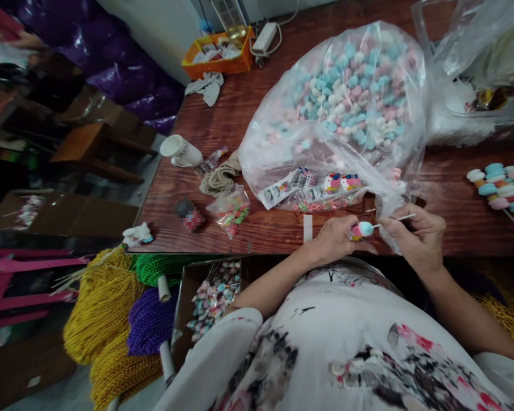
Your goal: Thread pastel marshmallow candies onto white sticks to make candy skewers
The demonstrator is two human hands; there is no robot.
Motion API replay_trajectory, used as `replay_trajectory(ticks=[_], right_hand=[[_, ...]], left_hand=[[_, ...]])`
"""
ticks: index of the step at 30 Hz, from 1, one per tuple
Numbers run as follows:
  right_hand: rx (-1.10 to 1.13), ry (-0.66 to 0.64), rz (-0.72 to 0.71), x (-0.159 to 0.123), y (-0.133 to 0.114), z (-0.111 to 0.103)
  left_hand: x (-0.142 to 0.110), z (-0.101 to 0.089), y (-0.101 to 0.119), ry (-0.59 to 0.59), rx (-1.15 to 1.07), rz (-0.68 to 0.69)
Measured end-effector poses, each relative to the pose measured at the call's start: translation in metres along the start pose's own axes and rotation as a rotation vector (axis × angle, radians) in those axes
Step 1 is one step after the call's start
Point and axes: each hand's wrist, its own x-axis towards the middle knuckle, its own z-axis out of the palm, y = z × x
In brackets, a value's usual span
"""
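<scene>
My left hand (334,240) is closed round a short marshmallow skewer (363,230) with pink and pale blue pieces, held just over the table's front edge. A thin white stick (405,217) sits in the fingers of my right hand (417,235), its tip at the blue end of the marshmallows. Close above both hands lies the gathered mouth of a large clear bag of marshmallows (346,97) in blue, pink and white. Printed wrappers (314,185) lie at its near side.
A small bag of colourful candies (231,208), a mug (181,151) and an orange tray (218,54) stand on the left. Finished marshmallow skewers (503,185) lie at the right. Below the table are a box of wrapped skewers (216,294) and yellow cord bundles (105,308).
</scene>
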Motion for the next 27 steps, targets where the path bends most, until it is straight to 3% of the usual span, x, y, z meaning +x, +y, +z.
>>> replay_trajectory(ticks=[3, 7, 11, 13, 16, 19, 25, 27], right_hand=[[0.102, -0.103, -0.073, 0.002, -0.002, -0.009], [0.234, -0.318, -0.174, 0.012, -0.005, -0.025], [0.35, -0.442, -0.171, 0.025, -0.006, -0.03], [0.378, -0.489, -0.165, 0.029, -0.006, -0.028], [0.329, -0.466, -0.123, 0.028, -0.005, -0.024], [0.202, -0.377, -0.084, 0.02, -0.003, -0.018], [-0.108, -0.194, -0.183, -0.003, -0.007, -0.006], [-0.124, -0.224, -0.264, -0.007, -0.01, -0.006]], left_hand=[[-0.002, -0.004, 0.005, -0.112, -0.16, -0.091], [-0.002, -0.008, 0.008, -0.414, -0.357, -0.127], [-0.001, -0.009, 0.007, -0.711, -0.396, -0.124], [0.0, -0.009, 0.007, -0.774, -0.422, -0.15], [0.001, -0.008, 0.008, -0.743, -0.551, -0.224], [0.001, -0.009, 0.01, -0.63, -0.626, -0.276], [0.003, -0.002, 0.009, -0.355, -0.522, -0.254], [0.005, 0.002, 0.005, -0.271, -0.421, -0.206]])
